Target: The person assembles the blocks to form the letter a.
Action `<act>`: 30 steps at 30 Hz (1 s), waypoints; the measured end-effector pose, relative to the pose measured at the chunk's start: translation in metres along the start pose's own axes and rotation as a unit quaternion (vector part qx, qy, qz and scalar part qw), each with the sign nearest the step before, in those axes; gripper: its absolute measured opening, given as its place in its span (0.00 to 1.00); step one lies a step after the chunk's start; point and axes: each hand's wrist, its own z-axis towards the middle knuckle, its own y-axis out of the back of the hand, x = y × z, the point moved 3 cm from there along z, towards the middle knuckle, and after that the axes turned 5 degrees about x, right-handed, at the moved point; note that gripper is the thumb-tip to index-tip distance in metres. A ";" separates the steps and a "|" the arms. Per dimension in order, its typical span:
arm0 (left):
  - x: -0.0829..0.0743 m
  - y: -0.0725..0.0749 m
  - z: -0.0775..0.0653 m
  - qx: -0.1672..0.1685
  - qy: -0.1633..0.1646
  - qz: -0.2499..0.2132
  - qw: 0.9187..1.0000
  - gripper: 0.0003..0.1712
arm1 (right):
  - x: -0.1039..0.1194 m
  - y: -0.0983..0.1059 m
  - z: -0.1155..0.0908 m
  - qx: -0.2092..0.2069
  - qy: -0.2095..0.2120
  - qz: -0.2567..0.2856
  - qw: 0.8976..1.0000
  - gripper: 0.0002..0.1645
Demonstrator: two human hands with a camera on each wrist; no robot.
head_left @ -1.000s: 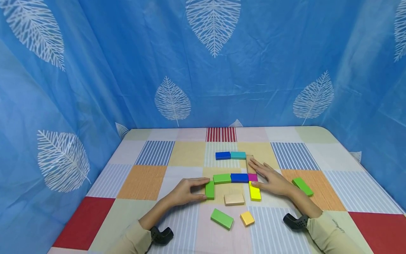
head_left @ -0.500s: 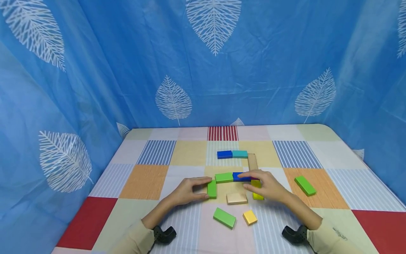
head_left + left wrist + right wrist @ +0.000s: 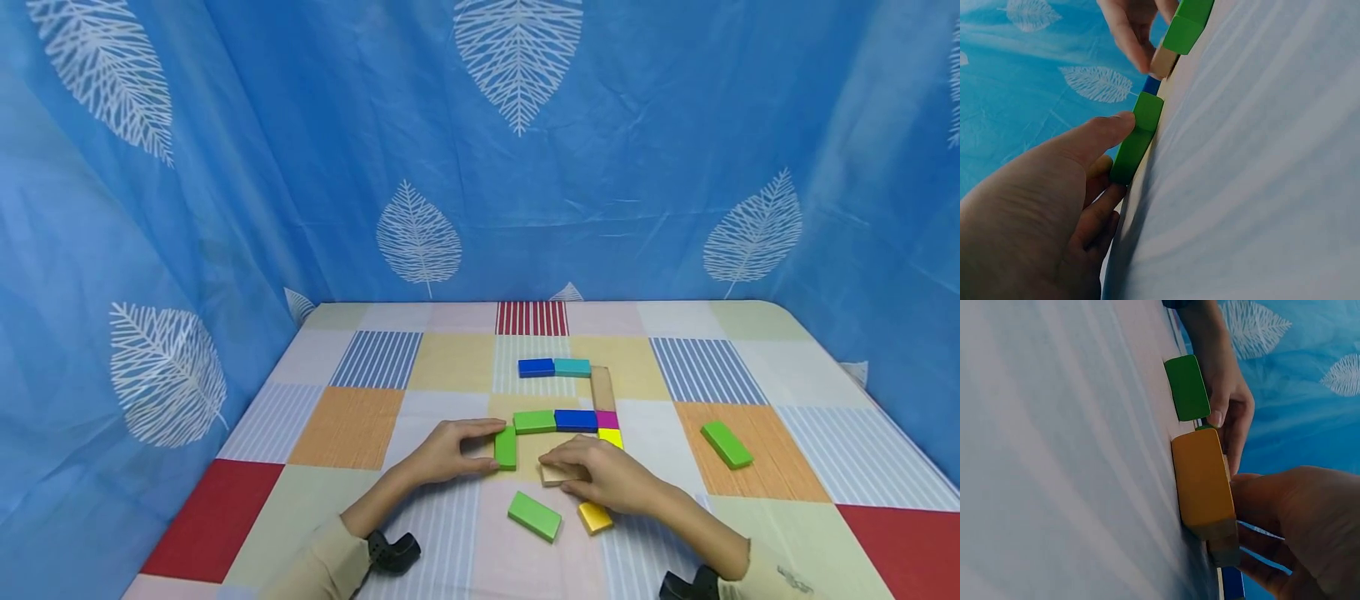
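My left hand (image 3: pixel 442 454) pinches an upright-lying green block (image 3: pixel 506 448) by its two ends; in the left wrist view the thumb presses the near end of that same block (image 3: pixel 1138 134). My right hand (image 3: pixel 611 475) has its thumb and fingers on either side of a plain wooden block (image 3: pixel 555 476), partly covering it. Beyond the hands runs a row: a green block (image 3: pixel 534 422), a blue block (image 3: pixel 576 421) and a small magenta block (image 3: pixel 607 419). Below the magenta one, a yellow block (image 3: pixel 611 437) is half hidden by the right hand.
Farther back, a blue block (image 3: pixel 536 367) and teal block (image 3: pixel 572 367) meet a long wooden block (image 3: pixel 602 388). Closer in lie a loose green block (image 3: pixel 535 517) and a golden-yellow block (image 3: pixel 596 520). Another green block (image 3: pixel 726 444) lies right on the patchwork tablecloth (image 3: pixel 780 533).
My right hand has come from the long wooden and yellow blocks, past the blue one, back toward me to the plain wooden block. The left hand stays on its green block.
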 end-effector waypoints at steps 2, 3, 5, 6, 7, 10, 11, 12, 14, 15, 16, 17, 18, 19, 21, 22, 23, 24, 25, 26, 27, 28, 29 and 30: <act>0.000 0.000 0.000 0.000 0.002 0.001 1.000 0.32 | 0.001 0.003 -0.001 -0.008 0.010 0.013 1.000 0.22; 0.000 0.000 0.000 0.001 0.002 0.001 1.000 0.32 | 0.002 0.005 -0.002 -0.012 0.014 0.021 1.000 0.22; 0.000 0.000 0.000 0.001 0.003 0.000 1.000 0.32 | 0.002 0.012 -0.004 -0.031 0.025 0.025 0.999 0.22; 0.000 0.000 0.000 0.001 0.003 0.000 1.000 0.32 | 0.002 0.016 -0.006 -0.046 0.032 0.018 0.998 0.23; 0.000 0.000 0.000 0.001 0.005 -0.001 1.000 0.32 | 0.001 0.020 -0.008 -0.065 0.038 0.011 0.997 0.23; 0.000 0.001 -0.001 0.002 0.011 -0.005 1.000 0.32 | -0.009 0.033 -0.017 -0.143 0.018 -0.030 0.989 0.25; 0.000 0.001 -0.001 0.003 0.014 -0.006 1.000 0.32 | -0.014 0.037 -0.022 -0.171 0.002 -0.042 0.984 0.25; 0.000 0.001 -0.001 0.003 0.016 -0.007 1.000 0.32 | -0.020 0.041 -0.027 -0.194 -0.016 -0.053 0.979 0.25; 0.000 0.000 -0.001 0.005 0.020 -0.007 1.000 0.32 | -0.032 0.046 -0.038 -0.227 -0.068 -0.062 0.970 0.26; 0.001 0.000 0.000 0.006 0.020 -0.007 1.000 0.32 | -0.039 0.048 -0.045 -0.239 -0.090 -0.064 0.965 0.26; 0.001 0.000 0.000 0.006 0.019 -0.007 1.000 0.32 | -0.045 0.048 -0.050 -0.246 -0.113 -0.068 0.960 0.25; 0.001 -0.001 -0.001 0.007 0.019 -0.007 1.000 0.32 | -0.051 0.049 -0.056 -0.247 -0.134 -0.070 0.957 0.25; 0.001 -0.001 -0.001 0.007 0.018 -0.006 1.000 0.32 | -0.056 0.049 -0.062 -0.246 -0.154 -0.071 0.954 0.25; 0.001 -0.001 -0.001 0.008 0.018 -0.006 1.000 0.32 | -0.060 0.049 -0.066 -0.243 -0.172 -0.069 0.952 0.25; 0.002 -0.002 -0.001 0.008 0.015 -0.005 1.000 0.32 | -0.068 0.048 -0.074 -0.235 -0.197 -0.065 0.949 0.25; 0.002 -0.002 -0.001 0.008 0.013 -0.004 1.000 0.32 | -0.070 0.048 -0.077 -0.229 -0.207 -0.064 0.949 0.25; 0.002 -0.001 -0.001 0.007 0.012 -0.005 1.000 0.32 | -0.072 0.048 -0.079 -0.224 -0.214 -0.061 0.949 0.25; 0.002 -0.001 -0.001 0.006 0.010 -0.004 1.000 0.32 | -0.074 0.048 -0.080 -0.221 -0.220 -0.059 0.948 0.25; 0.002 -0.001 -0.001 0.005 0.008 -0.006 1.000 0.32 | -0.074 0.049 -0.081 -0.217 -0.223 -0.059 0.948 0.25; 0.003 0.000 0.000 0.005 0.006 -0.005 1.000 0.32 | -0.074 0.049 -0.081 -0.214 -0.225 -0.062 0.948 0.25; 0.003 0.000 0.000 0.004 0.005 -0.005 1.000 0.32 | -0.074 0.050 -0.081 -0.210 -0.227 -0.063 0.949 0.25; 0.003 0.000 0.000 0.004 0.006 -0.006 1.000 0.32 | -0.073 0.051 -0.081 -0.207 -0.229 -0.068 0.949 0.25; 0.003 0.001 0.001 0.004 0.007 -0.006 1.000 0.32 | -0.073 0.051 -0.080 -0.207 -0.229 -0.073 0.948 0.25; 0.003 0.000 0.001 0.004 0.008 -0.005 1.000 0.32 | -0.071 0.052 -0.080 -0.208 -0.229 -0.082 0.948 0.25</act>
